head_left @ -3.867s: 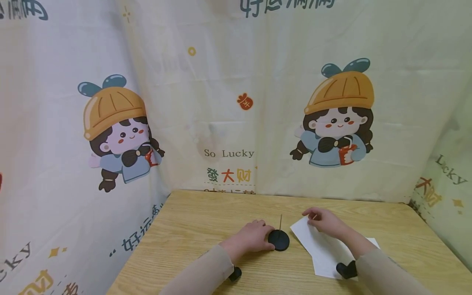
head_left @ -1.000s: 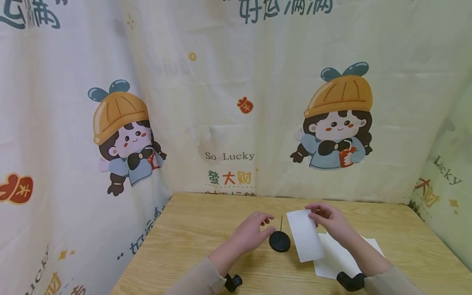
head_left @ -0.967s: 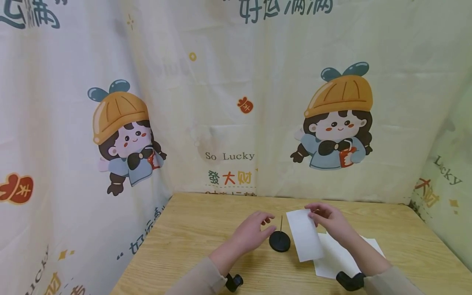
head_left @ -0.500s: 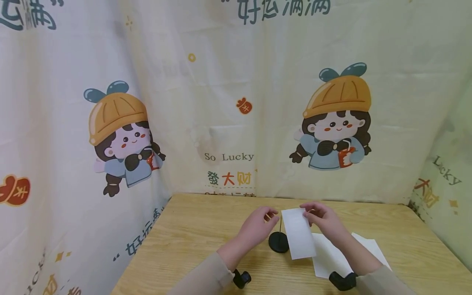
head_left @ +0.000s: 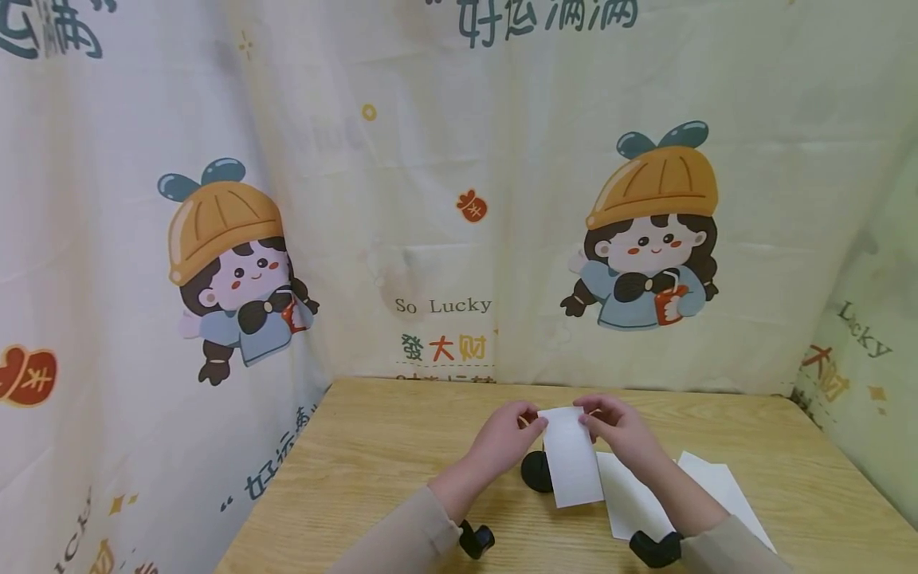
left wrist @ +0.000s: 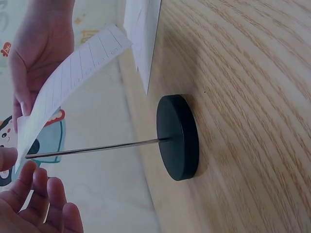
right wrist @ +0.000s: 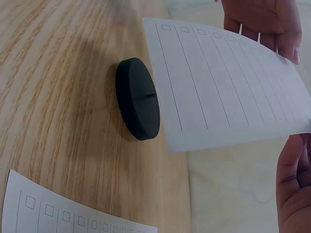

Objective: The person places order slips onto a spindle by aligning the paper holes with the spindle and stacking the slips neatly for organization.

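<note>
Both hands hold a white checklist slip (head_left: pixel 575 466), printed with ruled lines and small boxes, by its upper end. My left hand (head_left: pixel 504 435) pinches the upper left corner; my right hand (head_left: pixel 622 433) pinches the upper right. Under the slip stands a bill spike (left wrist: pixel 177 138) with a round black base and a thin upright metal rod. In the left wrist view the rod's tip is right at the slip's underside, close by the left fingers (left wrist: pixel 41 191). From the head view the slip covers the rod and part of the base.
More white slips (head_left: pixel 634 496) lie on the wooden table (head_left: pixel 402 446) to the right, partly under the right forearm. A black wrist camera mount (head_left: pixel 476 540) shows at the left sleeve. A printed cloth (head_left: pixel 430 239) hangs behind the table's far edge.
The right hand has lifted the slip and carried it left over the spike. My left hand has left the spike's base, risen, and now grips the slip's other corner.
</note>
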A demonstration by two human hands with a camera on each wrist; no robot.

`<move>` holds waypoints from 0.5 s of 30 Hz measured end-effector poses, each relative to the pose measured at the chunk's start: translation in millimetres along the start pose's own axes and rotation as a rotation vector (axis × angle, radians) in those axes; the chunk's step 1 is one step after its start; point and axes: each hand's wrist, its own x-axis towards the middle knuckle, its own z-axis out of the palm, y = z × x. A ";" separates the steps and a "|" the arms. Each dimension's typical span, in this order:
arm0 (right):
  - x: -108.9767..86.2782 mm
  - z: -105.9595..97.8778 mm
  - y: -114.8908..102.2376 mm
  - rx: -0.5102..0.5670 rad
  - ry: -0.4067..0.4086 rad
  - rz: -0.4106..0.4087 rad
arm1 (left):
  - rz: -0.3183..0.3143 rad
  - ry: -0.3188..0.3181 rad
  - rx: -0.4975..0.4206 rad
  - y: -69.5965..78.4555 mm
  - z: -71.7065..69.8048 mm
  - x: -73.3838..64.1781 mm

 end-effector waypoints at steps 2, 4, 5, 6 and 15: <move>-0.6 0.8 0.7 0.007 0.001 0.001 | -0.003 -0.004 -0.007 -0.1 1.1 0.7; -0.9 1.2 1.4 0.010 0.000 0.001 | -0.008 -0.007 -0.014 -0.1 2.4 1.3; -1.0 1.4 1.8 0.009 0.000 0.001 | -0.015 -0.008 -0.018 0.0 2.9 1.6; -1.1 1.5 2.0 0.010 0.001 0.001 | -0.018 -0.009 -0.021 0.4 3.3 1.9; -1.3 0.9 3.4 0.047 -0.003 0.007 | -0.036 -0.012 -0.050 3.1 4.8 2.3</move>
